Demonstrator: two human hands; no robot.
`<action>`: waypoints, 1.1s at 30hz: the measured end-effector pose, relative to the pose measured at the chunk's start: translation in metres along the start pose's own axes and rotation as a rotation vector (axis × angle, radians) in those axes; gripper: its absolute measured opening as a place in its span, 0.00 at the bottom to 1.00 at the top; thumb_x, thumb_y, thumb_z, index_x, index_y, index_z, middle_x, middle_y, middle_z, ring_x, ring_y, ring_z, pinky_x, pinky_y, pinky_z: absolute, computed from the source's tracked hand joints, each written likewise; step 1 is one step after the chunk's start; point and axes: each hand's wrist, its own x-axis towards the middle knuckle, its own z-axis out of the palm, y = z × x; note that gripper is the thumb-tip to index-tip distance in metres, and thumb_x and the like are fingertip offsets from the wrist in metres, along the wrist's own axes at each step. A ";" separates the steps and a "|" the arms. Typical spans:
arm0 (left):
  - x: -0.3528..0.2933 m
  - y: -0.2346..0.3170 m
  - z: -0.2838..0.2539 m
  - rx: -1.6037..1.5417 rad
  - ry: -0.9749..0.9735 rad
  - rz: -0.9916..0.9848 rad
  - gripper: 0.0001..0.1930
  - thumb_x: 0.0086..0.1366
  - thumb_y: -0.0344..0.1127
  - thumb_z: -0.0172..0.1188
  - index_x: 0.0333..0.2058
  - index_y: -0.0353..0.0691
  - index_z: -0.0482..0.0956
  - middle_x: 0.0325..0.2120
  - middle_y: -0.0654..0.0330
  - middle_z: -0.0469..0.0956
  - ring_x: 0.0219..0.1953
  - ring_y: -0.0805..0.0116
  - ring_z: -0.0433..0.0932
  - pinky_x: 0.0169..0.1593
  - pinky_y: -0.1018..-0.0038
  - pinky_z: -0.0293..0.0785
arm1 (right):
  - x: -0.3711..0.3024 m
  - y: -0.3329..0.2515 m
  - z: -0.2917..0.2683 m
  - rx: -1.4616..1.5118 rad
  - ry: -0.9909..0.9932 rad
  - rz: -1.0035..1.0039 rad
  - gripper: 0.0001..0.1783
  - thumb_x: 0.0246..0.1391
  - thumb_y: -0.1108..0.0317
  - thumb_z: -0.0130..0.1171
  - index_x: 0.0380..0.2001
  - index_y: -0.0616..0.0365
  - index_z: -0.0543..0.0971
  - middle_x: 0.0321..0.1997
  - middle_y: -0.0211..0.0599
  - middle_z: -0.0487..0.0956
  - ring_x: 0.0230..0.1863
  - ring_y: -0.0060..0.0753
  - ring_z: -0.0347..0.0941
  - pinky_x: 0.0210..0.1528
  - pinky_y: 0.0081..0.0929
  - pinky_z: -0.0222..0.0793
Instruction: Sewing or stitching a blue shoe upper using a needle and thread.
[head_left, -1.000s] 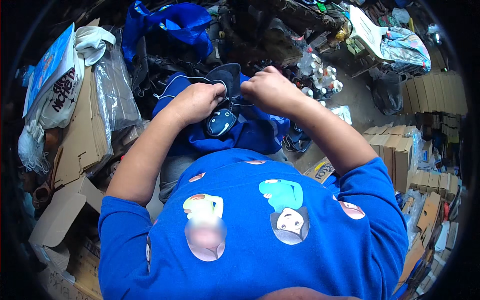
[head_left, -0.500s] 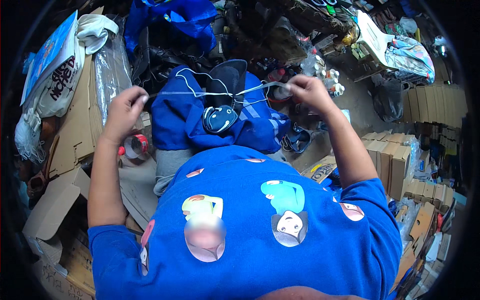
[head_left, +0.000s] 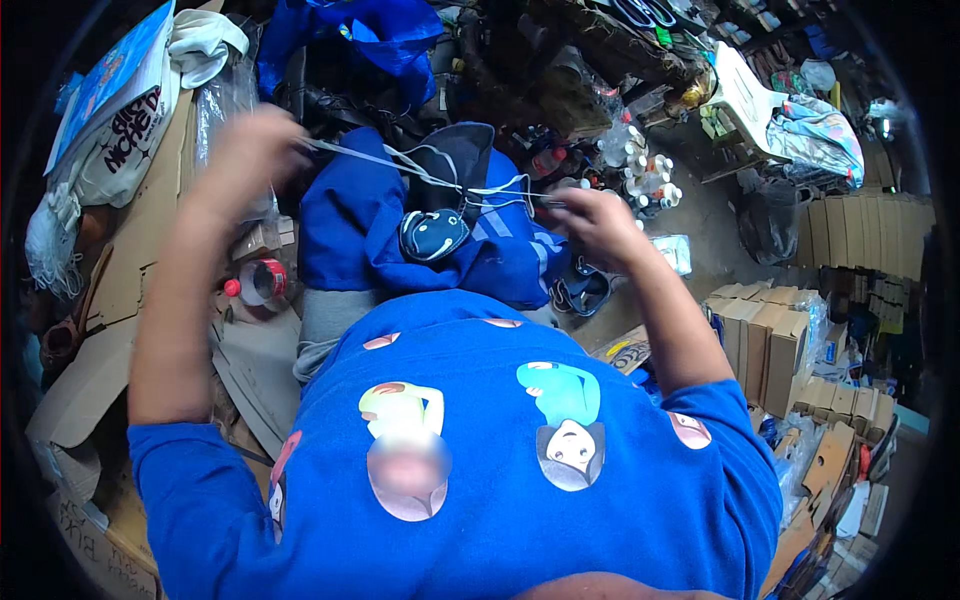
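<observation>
Across my lap lies blue cloth (head_left: 345, 205), and on it a dark, rounded sole-like piece (head_left: 468, 150) stands tilted. Just below it sits a small dark blue, rounded piece with white marks (head_left: 434, 234), which looks like part of a shoe. White cord (head_left: 400, 168) runs out from between them to both sides, with loose loops near the middle. My left hand (head_left: 250, 150), smeared by motion, is raised at the upper left with a taut strand leading into it. Lower on the right, my right hand (head_left: 600, 222) pinches the other strand.
A plastic bottle with a red cap (head_left: 262, 284) lies beside my left thigh. Flattened cardboard (head_left: 165, 220) and a bag (head_left: 125, 130) are on the left. To the right are several small white-capped bottles (head_left: 650, 180), a white chair (head_left: 742, 85) and stacked cardboard boxes (head_left: 765, 335).
My left hand has swung up and away, drawing its strand upward. My right hand has moved slightly down and inward. The cord now slants instead of spreading nearly level.
</observation>
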 end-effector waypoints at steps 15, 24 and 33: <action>0.006 0.048 0.015 -0.532 0.220 -0.133 0.19 0.52 0.25 0.61 0.45 0.41 0.80 0.41 0.55 0.79 0.43 0.64 0.78 0.49 0.71 0.73 | -0.028 0.067 0.003 0.400 0.103 0.194 0.30 0.54 0.63 0.62 0.61 0.44 0.68 0.47 0.36 0.79 0.45 0.22 0.72 0.50 0.24 0.68; 0.050 0.103 0.081 -0.595 -0.105 0.075 0.07 0.57 0.33 0.61 0.32 0.38 0.74 0.29 0.51 0.76 0.36 0.50 0.77 0.39 0.61 0.72 | 0.021 -0.032 0.043 0.440 -0.157 0.190 0.10 0.54 0.65 0.63 0.31 0.57 0.73 0.24 0.16 0.66 0.28 0.13 0.59 0.31 0.17 0.59; -0.022 -0.021 0.063 -0.790 -0.060 -0.330 0.08 0.60 0.35 0.58 0.34 0.37 0.75 0.27 0.55 0.78 0.30 0.60 0.74 0.38 0.68 0.70 | 0.025 -0.024 0.029 0.337 -0.067 0.116 0.11 0.56 0.68 0.60 0.27 0.60 0.70 0.24 0.23 0.68 0.30 0.17 0.62 0.33 0.19 0.62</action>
